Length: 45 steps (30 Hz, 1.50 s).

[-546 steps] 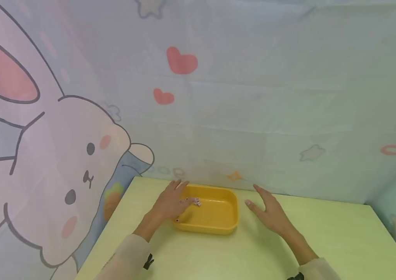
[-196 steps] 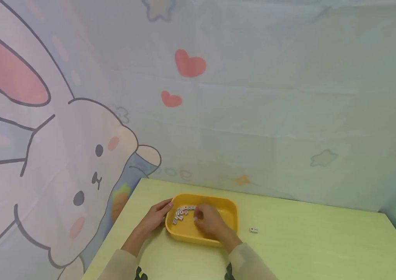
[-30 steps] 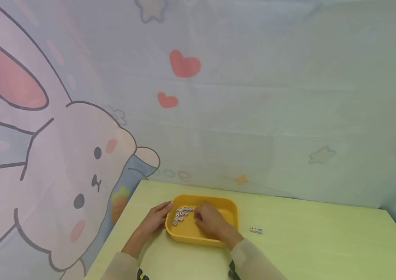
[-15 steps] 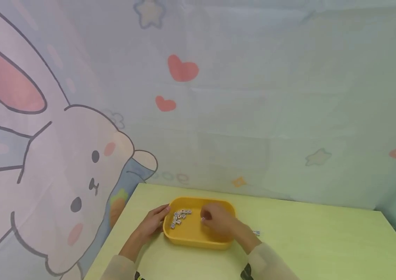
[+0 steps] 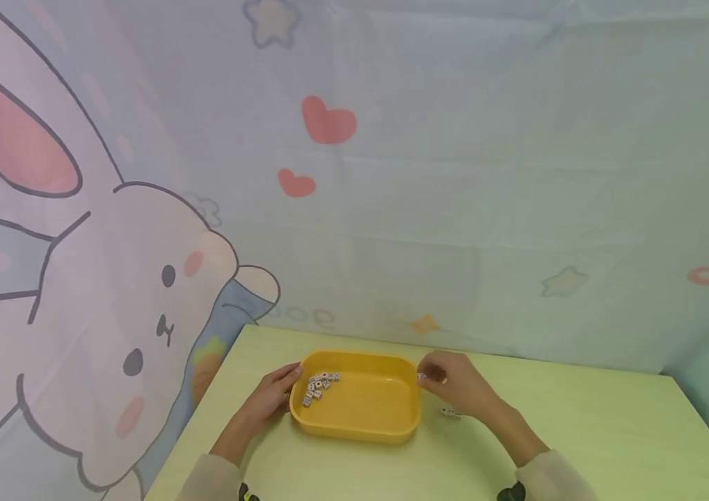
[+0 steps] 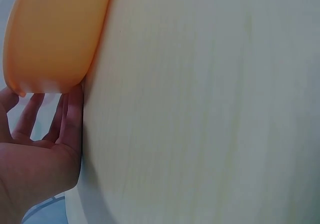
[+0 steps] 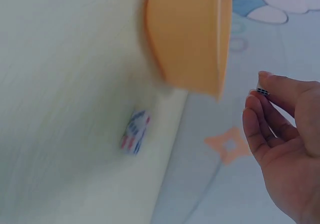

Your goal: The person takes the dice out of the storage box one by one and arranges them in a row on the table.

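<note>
My right hand (image 5: pixel 457 383) pinches one white die (image 5: pixel 421 376) between thumb and fingertips, just past the right rim of the yellow tray (image 5: pixel 360 433). In the right wrist view the same die (image 7: pixel 262 90) shows dark dots, held above the table. My left hand (image 5: pixel 269 398) rests against the tray's left end; in the left wrist view its fingers (image 6: pixel 72 111) touch the orange-looking tray wall (image 6: pixel 55 43). Several dice (image 5: pixel 319 384) lie grouped at the left inside the tray. A short row of dice (image 5: pixel 450 412) sits on the table, partly behind the right wrist.
The pale green table (image 5: pixel 592 417) extends right of the tray. Behind it hangs a cloth backdrop (image 5: pixel 423 174) with a printed rabbit and hearts, meeting the table's far edge.
My right hand has lifted a die out of the tray and carried it right, past the rim. The left hand stays at the tray. Earlier the table row grew from two dice.
</note>
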Each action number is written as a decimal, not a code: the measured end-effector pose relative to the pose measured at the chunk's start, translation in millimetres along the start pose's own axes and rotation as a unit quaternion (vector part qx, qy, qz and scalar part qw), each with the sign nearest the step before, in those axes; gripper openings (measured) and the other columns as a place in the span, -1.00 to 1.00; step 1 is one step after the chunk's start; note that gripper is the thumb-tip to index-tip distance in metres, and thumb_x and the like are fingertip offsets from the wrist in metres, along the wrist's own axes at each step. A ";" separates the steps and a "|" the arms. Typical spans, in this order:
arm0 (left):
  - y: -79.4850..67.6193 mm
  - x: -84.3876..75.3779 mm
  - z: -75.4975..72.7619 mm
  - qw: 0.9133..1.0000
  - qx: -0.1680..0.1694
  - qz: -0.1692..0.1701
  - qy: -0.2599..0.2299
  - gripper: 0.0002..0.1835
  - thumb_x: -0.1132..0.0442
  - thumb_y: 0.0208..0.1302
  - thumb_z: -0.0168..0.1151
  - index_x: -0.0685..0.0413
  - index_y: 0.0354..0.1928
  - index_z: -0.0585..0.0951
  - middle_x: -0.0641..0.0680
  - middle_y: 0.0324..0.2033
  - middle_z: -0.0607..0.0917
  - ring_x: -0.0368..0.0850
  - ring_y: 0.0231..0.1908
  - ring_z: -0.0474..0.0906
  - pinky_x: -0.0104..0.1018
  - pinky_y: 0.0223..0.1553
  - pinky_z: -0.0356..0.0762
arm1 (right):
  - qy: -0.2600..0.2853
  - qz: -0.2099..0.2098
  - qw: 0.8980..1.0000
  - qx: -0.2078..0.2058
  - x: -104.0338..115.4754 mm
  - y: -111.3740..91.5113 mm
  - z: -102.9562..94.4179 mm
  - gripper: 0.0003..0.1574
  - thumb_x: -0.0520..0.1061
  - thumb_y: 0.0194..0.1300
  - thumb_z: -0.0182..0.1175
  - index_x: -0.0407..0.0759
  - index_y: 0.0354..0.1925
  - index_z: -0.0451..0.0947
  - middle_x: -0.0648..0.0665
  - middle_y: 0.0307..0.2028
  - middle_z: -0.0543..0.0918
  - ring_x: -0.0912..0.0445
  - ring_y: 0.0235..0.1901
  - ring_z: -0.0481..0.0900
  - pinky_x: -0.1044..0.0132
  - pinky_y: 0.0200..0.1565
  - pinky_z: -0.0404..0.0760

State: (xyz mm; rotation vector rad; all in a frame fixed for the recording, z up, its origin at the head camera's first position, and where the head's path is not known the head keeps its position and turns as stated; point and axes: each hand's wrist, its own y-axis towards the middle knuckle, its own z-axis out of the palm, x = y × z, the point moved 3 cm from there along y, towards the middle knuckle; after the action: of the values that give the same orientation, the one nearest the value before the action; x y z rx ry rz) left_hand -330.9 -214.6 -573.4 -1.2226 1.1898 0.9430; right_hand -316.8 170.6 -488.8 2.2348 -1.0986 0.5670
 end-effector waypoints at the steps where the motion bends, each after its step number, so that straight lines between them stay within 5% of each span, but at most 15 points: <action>1: 0.4 -0.1 -0.2 1.000 0.001 0.000 -0.001 -0.24 -0.14 0.60 0.16 0.28 0.56 0.34 0.34 0.35 0.56 0.05 0.16 0.59 -0.27 -0.12 0.66 | -0.002 0.006 1.000 -0.005 -6.1 -5.0 -3.9 -0.91 -0.23 0.41 0.41 -0.05 -0.16 0.72 0.13 -0.26 0.70 0.23 -0.26 0.60 0.29 -0.18 0.68; 10: 2.1 1.1 1.4 1.000 -0.001 0.001 0.000 -0.26 -0.12 0.61 0.16 0.29 0.55 0.36 0.33 0.33 0.57 0.03 0.16 0.60 -0.24 -0.08 0.68 | -0.012 0.041 0.999 -0.027 -53.2 -48.2 -15.8 -0.91 -0.25 0.37 0.44 -0.14 -0.19 0.69 0.12 -0.30 0.67 0.26 -0.31 0.59 0.35 -0.24 0.68; 20: 3.1 -3.0 2.8 1.000 0.000 0.007 0.006 -0.25 -0.12 0.62 0.15 0.31 0.55 0.34 0.38 0.34 0.55 0.04 0.15 0.59 -0.29 -0.15 0.68 | -0.017 0.046 0.998 -0.032 -87.0 -75.1 0.0 -0.81 -0.37 0.25 0.47 -0.17 -0.24 0.68 0.06 -0.34 0.66 0.29 -0.33 0.56 0.36 -0.29 0.68; 45: 0.9 1.4 -1.7 1.000 -0.006 0.005 0.010 -0.21 -0.16 0.58 0.18 0.30 0.55 0.36 0.37 0.35 0.55 0.06 0.15 0.60 -0.26 -0.16 0.67 | 0.015 0.091 0.996 -0.007 -92.8 -78.1 18.8 -0.83 -0.23 0.28 0.52 -0.15 -0.19 0.71 0.04 -0.31 0.59 0.25 -0.32 0.54 0.38 -0.26 0.62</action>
State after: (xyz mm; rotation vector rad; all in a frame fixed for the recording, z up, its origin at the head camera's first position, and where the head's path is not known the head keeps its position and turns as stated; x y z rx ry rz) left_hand -331.8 -216.3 -574.9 -1.2392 1.2095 0.9478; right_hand -304.1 249.3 -582.2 2.1207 -1.2944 0.6645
